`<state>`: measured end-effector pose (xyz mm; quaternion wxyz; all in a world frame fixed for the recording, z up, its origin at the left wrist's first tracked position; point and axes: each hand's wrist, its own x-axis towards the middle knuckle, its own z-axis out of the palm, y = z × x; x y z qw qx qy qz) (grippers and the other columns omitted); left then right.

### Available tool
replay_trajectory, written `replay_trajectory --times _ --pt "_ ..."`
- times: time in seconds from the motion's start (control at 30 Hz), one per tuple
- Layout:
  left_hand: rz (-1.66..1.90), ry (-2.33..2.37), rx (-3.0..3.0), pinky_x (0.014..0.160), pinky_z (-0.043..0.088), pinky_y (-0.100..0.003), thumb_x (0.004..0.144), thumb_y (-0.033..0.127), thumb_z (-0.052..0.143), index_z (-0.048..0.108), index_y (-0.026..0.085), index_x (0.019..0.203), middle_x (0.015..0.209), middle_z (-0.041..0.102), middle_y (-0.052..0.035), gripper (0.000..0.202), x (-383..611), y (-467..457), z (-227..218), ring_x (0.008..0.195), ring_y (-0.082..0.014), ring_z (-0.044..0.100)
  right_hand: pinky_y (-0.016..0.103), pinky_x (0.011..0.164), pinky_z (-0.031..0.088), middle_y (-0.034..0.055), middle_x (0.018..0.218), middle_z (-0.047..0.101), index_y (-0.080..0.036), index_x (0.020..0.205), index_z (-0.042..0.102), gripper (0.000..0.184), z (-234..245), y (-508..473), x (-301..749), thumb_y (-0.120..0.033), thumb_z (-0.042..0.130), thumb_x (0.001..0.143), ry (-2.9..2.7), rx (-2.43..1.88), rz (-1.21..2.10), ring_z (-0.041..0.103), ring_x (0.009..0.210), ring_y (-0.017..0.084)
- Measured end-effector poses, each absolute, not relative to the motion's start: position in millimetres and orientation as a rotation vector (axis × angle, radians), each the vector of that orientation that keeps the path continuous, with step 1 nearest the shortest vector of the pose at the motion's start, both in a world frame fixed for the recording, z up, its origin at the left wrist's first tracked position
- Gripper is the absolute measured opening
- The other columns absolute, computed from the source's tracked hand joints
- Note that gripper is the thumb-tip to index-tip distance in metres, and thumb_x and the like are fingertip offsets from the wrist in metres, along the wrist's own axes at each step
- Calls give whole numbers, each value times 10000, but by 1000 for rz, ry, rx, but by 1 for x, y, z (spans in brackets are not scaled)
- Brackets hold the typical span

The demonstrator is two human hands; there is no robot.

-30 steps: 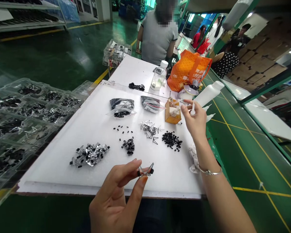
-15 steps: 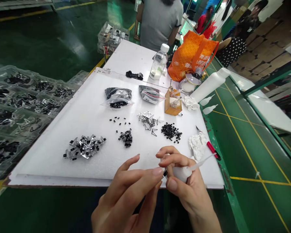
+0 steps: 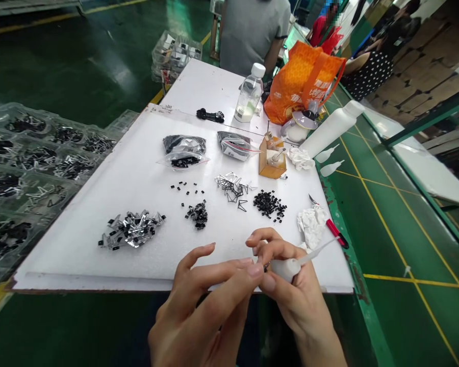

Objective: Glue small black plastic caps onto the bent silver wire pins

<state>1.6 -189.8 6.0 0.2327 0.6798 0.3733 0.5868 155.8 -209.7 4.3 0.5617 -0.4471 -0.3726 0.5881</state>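
My left hand (image 3: 206, 300) is closed in a pinch at the table's front edge, its fingertips meeting those of my right hand (image 3: 300, 300). A tiny dark piece (image 3: 266, 266) shows between the touching fingertips; most of it is hidden. Within my right hand lies a small white dropper bottle (image 3: 285, 268), its long thin nozzle pointing up and right. Beyond the hands are a pile of small black pieces (image 3: 270, 205), thin triangular metal frames (image 3: 231, 187) and another cluster of black pieces (image 3: 197, 215). Assembled silver-and-black parts (image 3: 133, 229) form a heap at the left.
Two plastic bags (image 3: 183, 150) of parts and a yellowish box (image 3: 272, 162) stand farther back. Crumpled tissue (image 3: 311, 227) and a red-handled tool (image 3: 336, 233) lie at the right edge. Compartment trays (image 3: 34, 158) stand left; a seated person (image 3: 252, 35) is beyond the table.
My left fingertips have moved slightly right and closer against my right fingertips, covering more of the dark piece. The dropper bottle stays in my right hand.
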Motion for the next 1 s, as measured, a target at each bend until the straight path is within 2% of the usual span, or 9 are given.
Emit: replay_trajectory --times 0.17,0.33,0.5,0.6,0.7,0.77,0.83,0.93,1.0 --pt "1576 1042 1909 989 619 -400 835 -14 689 736 302 1165 975 811 57 459 1 -187 5 777 -146 784 216 643 452 18 1104 616 -279 890 761 99 3 -210 155 -273 829 818 -857 -1065 1371 524 731 96" --pt "1549 1034 1929 1037 594 -345 775 -61 721 739 263 1145 961 810 46 492 0 -187 4 766 -128 779 216 589 424 29 1129 603 -281 916 768 141 1 -211 155 -292 843 796 -854 -1084 1338 527 740 104" --pt "1558 994 1911 1034 588 -348 781 -70 699 738 250 1132 957 808 38 477 0 -186 4 772 -130 775 224 585 443 16 1101 594 -299 923 764 115 -1 -212 156 -282 818 824 -852 -1062 1358 496 684 91" --pt "1553 962 1925 1053 569 -351 784 -94 695 728 202 1138 978 801 21 463 0 -184 3 809 -123 768 221 606 450 15 1092 606 -307 918 762 115 -2 -212 155 -287 821 822 -855 -1078 1338 532 747 111" --pt "1552 956 1930 1069 556 -366 781 -116 699 717 163 1135 1009 800 5 451 2 -185 1 838 -123 757 240 719 472 21 1021 634 -324 945 774 151 -4 -212 154 -339 835 808 -899 -1130 1272 572 905 162" --pt "1548 961 1909 1058 560 -369 794 -114 695 712 162 1136 1001 800 4 439 1 -186 -1 858 -130 750 275 871 462 13 835 619 -340 1006 782 200 -7 -212 155 -387 827 816 -965 -1161 1216 568 1027 201" --pt "1517 1026 1879 1039 566 -353 823 -90 693 709 179 1150 1004 797 2 423 -5 -185 -5 945 -150 744 300 961 424 1 700 566 -341 1059 784 257 -11 -212 161 -427 818 819 -987 -1209 1145 554 1067 217" --pt "1475 1281 1833 1015 573 -346 867 -2 716 717 239 1180 1121 766 -20 396 -35 -172 -14 1127 -202 707 302 909 432 1 734 601 -308 1049 798 318 -20 -213 177 -456 849 772 -822 -1357 1046 568 934 199" --pt "1462 1536 1863 1042 555 -407 883 122 754 739 290 1160 1192 716 -34 325 -66 -158 -21 1169 -247 682 311 865 448 -14 667 571 -274 1039 802 356 -28 -212 191 -460 868 743 -664 -1443 1017 555 797 177"
